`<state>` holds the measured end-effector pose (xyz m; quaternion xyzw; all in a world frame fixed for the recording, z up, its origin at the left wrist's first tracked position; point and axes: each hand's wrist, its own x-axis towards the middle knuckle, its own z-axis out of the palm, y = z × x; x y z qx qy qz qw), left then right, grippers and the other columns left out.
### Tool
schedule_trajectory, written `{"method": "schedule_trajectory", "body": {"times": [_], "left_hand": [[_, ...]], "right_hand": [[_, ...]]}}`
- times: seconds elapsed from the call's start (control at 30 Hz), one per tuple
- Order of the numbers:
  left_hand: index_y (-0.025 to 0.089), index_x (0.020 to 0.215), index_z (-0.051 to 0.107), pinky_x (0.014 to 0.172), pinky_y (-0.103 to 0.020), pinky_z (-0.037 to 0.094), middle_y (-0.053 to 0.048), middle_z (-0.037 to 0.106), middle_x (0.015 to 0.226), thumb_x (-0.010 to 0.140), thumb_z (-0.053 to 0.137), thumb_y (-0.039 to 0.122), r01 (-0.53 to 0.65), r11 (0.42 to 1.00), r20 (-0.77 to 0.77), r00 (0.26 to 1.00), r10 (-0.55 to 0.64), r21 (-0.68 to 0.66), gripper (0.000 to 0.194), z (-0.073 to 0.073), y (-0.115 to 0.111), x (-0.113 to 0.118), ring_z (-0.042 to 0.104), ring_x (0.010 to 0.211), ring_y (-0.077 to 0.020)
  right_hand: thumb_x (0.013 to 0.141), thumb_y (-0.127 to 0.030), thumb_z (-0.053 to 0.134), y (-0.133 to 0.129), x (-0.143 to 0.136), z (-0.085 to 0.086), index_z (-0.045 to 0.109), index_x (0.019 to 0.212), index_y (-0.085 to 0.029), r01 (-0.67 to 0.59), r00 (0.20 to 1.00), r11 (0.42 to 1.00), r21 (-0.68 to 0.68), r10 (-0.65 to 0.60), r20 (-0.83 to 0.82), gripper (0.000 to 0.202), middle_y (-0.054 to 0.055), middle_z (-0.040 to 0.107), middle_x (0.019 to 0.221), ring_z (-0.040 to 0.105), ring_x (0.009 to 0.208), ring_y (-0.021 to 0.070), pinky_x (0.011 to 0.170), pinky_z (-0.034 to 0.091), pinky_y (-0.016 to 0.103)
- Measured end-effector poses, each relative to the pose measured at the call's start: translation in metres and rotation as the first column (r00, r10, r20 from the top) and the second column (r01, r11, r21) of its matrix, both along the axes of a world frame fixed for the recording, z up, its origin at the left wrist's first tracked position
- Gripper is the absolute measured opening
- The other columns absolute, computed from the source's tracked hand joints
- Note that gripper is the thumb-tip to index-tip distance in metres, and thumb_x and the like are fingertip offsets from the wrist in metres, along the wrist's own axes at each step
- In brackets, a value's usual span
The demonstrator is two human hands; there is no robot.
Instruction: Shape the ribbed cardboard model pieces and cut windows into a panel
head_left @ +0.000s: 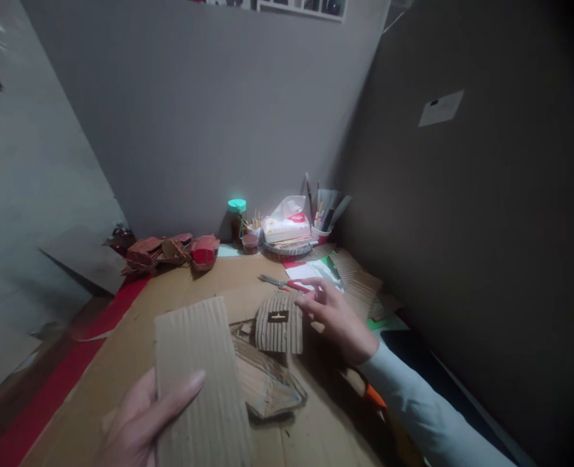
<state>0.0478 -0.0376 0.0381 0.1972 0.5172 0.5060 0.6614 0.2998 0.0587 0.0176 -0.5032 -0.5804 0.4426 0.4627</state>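
My left hand grips a flat strip of corrugated cardboard, thumb on its face and fingers behind it. My right hand reaches over the table with bent fingers about the red handle of a pair of scissors, whose blades point left. Just below my right thumb is a curved, ribbed cardboard piece with a dark rectangular patch; whether the thumb touches it I cannot tell. Partly behind the strip lies a pointed, boat-like cardboard form.
Reddish-brown cardboard pieces lie at the back left. Along the wall stand a green-lidded jar, a tissue pack over a round tray, and a cup of brushes. Cardboard scraps lie right. Something orange shows under my right forearm.
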Motion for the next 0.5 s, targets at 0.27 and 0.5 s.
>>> {"method": "schedule_trajectory", "body": {"times": [0.27,0.5], "left_hand": [[0.022,0.125,0.053,0.066,-0.044,0.062,-0.007,0.078,0.088,0.061,0.087,0.036,0.070,0.996,-0.026,0.997,-0.069,0.049,0.074,0.002,0.000,0.002,0.074,0.069,-0.0315],[0.026,0.124,0.056,0.056,-0.039,0.061,-0.004,0.078,0.089,0.060,0.087,0.035,0.057,0.997,-0.074,0.996,-0.054,0.047,0.071,0.005,-0.002,-0.003,0.073,0.066,-0.0300]], "right_hand": [[0.083,-0.034,0.063,-0.022,0.002,0.009,0.055,0.103,-0.019,0.079,0.983,0.997,0.022,-0.074,-0.170,0.027,-0.005,0.050,0.077,0.052,0.068,0.0121,0.065,0.043,0.028],[0.087,-0.035,0.056,-0.055,-0.004,0.021,0.052,0.100,-0.023,0.169,0.975,0.981,0.090,-0.153,-0.160,0.018,-0.003,0.051,0.083,0.055,0.070,0.0129,0.057,0.039,0.023]]}}
